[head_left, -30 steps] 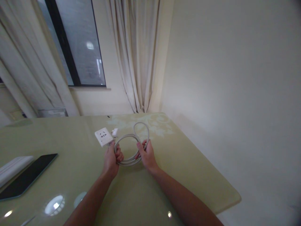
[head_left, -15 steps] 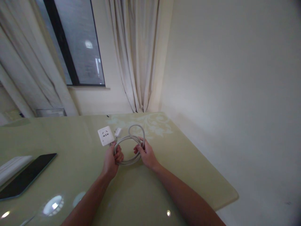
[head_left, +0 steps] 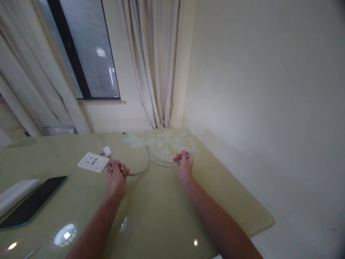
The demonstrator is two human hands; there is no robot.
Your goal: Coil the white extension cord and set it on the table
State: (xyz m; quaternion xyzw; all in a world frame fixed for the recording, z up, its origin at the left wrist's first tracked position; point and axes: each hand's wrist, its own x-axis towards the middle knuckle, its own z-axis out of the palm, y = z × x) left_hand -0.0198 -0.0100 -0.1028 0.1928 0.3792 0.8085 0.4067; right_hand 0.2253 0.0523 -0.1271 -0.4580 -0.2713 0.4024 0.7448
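Observation:
My left hand [head_left: 117, 178] is closed around the pale grey cable [head_left: 140, 172] close to a square white socket panel [head_left: 93, 162]. Beside that panel sticks out a small white plug [head_left: 107, 151], just beyond my left fingers. Farther right, my right hand [head_left: 185, 163] grips loose loops of the same cable, its thumb on top. Between the hands the cable sags in a curve, with one bend rising near the middle. Both hands are held above the table; part of the cable inside each fist is hidden.
A pale green glossy table [head_left: 161, 208] spreads below, ending at a wall on the right. At the left lie a dark flat panel [head_left: 33, 201] and a white long object [head_left: 16, 194]. A small black item [head_left: 124, 133] lies near the far edge, below the curtain [head_left: 159, 72].
My hands have moved apart, the left one leftward with the socket panel, the right one rightward. The round coil has been pulled open into a long, loose stretch of cable.

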